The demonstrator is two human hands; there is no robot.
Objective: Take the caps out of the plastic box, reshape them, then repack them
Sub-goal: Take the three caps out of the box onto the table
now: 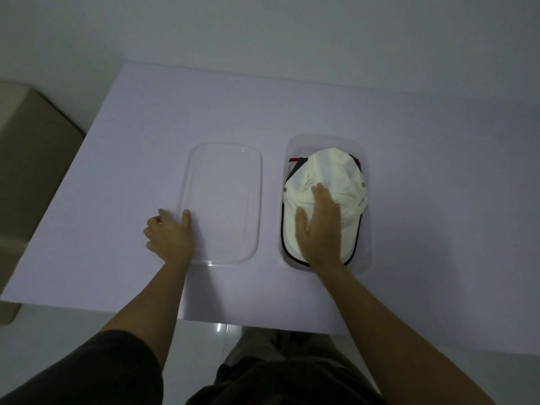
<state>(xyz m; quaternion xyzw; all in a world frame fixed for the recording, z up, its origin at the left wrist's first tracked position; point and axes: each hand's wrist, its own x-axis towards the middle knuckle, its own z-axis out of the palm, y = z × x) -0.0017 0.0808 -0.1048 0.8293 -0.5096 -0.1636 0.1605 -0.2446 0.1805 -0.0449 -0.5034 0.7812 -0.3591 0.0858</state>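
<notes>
1. Seen from above by a head-worn camera, a pale white table (117, 171) fills most of the frame, with two bare forearms reaching up from the bottom edge.
2. Right of centre sits a clear plastic box (368, 252), long side running away from the viewer, with its top open.
3. A cream-white cap (330, 173) lies on top inside the box, its crown toward the upper part of the frame and its dark-edged brim toward the lower part.
4. Edges of darker caps (298, 165) show beneath it at the upper left of the box; how many there are cannot be told.
5. The right hand (320, 229) lies flat, palm down, on the cream-white cap, fingers spread and extended, pressing rather than gripping anything.
6. At the centre of the frame, just left of the box and apart from it, a clear lid (222, 200) lies flat on the table.
7. The left hand (169, 232) rests at the lid's lower left corner, thumb on the lid's edge and fingers loosely curled on the table; whether it actually grips the lid cannot be told.
8. At the far left edge of the frame, a beige piece of furniture (32, 153) stands beside the table.
9. Dark sleeves and dark clothing show along the bottom of the frame.
</notes>
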